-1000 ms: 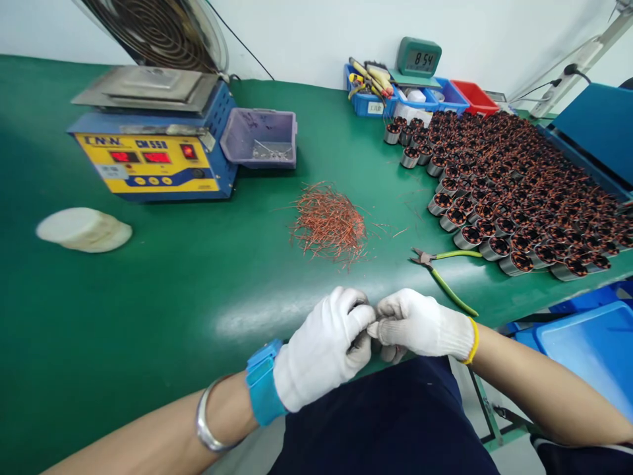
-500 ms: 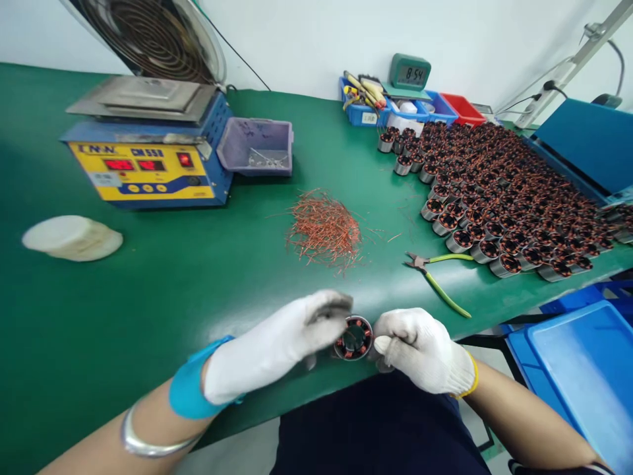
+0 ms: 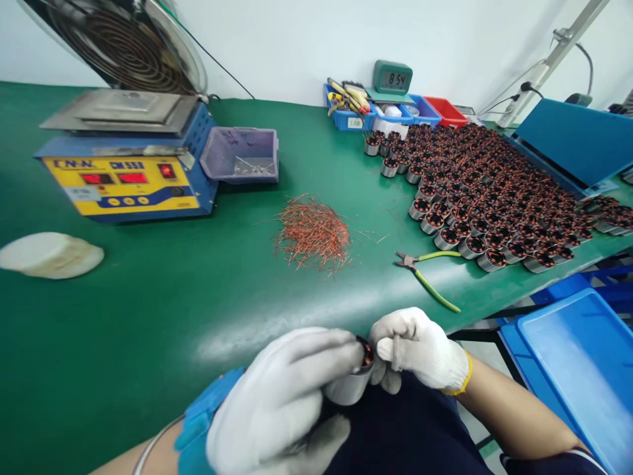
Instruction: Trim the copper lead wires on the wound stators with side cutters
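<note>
A motor stator, a silvery cylinder with copper windings inside its dark top, is tilted at the table's near edge. My left hand, in a white glove, reaches across its upper left side; the fingers are stretched out and the thumb stands apart below. On the stator's right, my gloved right hand is closed, its fingertips at the rim and the thumb bent against the forefinger. Whether a wire is pinched there is hidden. Beyond the hands lie a heap of cut copper wires and green-handled cutting pliers.
Many similar stators stand in rows at the right. A blue-and-yellow heating unit and a purple bin are at the left. Small bins and a clock line the wall. A blue tray sits below the right edge.
The stator has come nearer and tipped, so its side wall shows. My left hand has moved toward me and its fingers have spread. My right hand stays at the stator's right side.
</note>
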`<state>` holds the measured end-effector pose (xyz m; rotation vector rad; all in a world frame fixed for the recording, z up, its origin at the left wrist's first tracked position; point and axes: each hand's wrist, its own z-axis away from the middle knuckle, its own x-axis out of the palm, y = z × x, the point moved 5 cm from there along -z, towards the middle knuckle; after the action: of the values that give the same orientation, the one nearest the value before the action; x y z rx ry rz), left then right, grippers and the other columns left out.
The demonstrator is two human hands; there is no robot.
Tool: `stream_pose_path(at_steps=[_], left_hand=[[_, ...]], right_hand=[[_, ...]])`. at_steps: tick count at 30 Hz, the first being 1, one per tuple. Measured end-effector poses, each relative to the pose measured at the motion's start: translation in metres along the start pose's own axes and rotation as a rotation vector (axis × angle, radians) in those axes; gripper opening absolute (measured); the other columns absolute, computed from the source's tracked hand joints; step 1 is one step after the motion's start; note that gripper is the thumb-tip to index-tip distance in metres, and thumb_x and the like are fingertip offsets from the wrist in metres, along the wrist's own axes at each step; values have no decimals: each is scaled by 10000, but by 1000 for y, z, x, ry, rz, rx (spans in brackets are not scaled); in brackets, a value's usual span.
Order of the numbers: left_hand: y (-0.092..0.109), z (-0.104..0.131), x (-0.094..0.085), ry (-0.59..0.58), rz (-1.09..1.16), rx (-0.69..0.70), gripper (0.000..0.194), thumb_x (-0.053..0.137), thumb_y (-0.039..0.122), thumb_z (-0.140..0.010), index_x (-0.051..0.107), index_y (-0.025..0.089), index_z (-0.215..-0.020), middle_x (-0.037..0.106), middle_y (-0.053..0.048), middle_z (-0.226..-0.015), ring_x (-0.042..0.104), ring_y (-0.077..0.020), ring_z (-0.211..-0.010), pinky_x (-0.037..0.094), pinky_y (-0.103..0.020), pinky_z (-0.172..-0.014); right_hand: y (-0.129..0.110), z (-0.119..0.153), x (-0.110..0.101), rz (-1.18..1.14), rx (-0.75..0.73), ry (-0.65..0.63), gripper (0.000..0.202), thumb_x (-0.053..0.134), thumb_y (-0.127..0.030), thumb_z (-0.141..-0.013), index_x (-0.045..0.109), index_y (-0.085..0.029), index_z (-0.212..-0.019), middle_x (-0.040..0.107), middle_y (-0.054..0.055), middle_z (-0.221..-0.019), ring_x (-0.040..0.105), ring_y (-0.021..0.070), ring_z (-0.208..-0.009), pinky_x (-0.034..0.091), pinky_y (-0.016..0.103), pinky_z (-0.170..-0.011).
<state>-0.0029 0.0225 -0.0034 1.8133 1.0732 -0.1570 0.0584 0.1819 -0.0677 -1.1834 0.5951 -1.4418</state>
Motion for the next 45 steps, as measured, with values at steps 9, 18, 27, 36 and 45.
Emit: stream_pose_path(at_steps=[9, 18, 27, 36, 45], left_hand=[[-49, 4, 31, -409, 677, -1000, 269, 560, 381, -846, 591, 182, -1025, 632, -21, -821, 641, -179, -686, 544, -260, -553], [-30, 6, 4, 120, 307, -549, 187, 656, 261, -738, 528, 202, -615, 620, -104, -1244, 630, -302, -1091, 503, -447, -946], [-62, 8, 34, -209, 683, -1150, 685, 343, 774, -814, 518, 149, -1033, 624, -30, -635, 596, -170, -432, 450, -245, -396], [-60, -4, 18, 27, 834, -903, 484, 788, 367, -669, 567, 180, -1057, 656, -77, -1036, 647, -193, -879, 539, -294, -752], [-54, -2, 35, -243, 833, -1019, 374, 571, 511, -858, 566, 154, -967, 572, 1, -773, 530, -89, -470, 479, -237, -451]], right_hand=[[-15, 1, -2, 399, -128, 47, 333, 560, -411, -888, 608, -150, -686, 602, 12, -583, 550, 92, -474, 423, 186, -466], [1, -3, -2, -17, -31, -8, 440, 675, -542, -783, 614, -120, -675, 647, 56, -630, 543, 96, -413, 415, 188, -384], [-28, 2, 1, 868, -391, 105, 243, 486, -269, -892, 587, -173, -692, 571, -5, -629, 480, 94, -541, 344, 219, -532], [-18, 2, -8, 558, -179, 166, 319, 476, -394, -934, 582, -173, -730, 600, 26, -663, 529, 111, -524, 400, 225, -506], [-28, 2, -3, 552, -267, 132, 331, 537, -370, -919, 605, -159, -673, 584, 16, -608, 536, 105, -533, 407, 214, -513]])
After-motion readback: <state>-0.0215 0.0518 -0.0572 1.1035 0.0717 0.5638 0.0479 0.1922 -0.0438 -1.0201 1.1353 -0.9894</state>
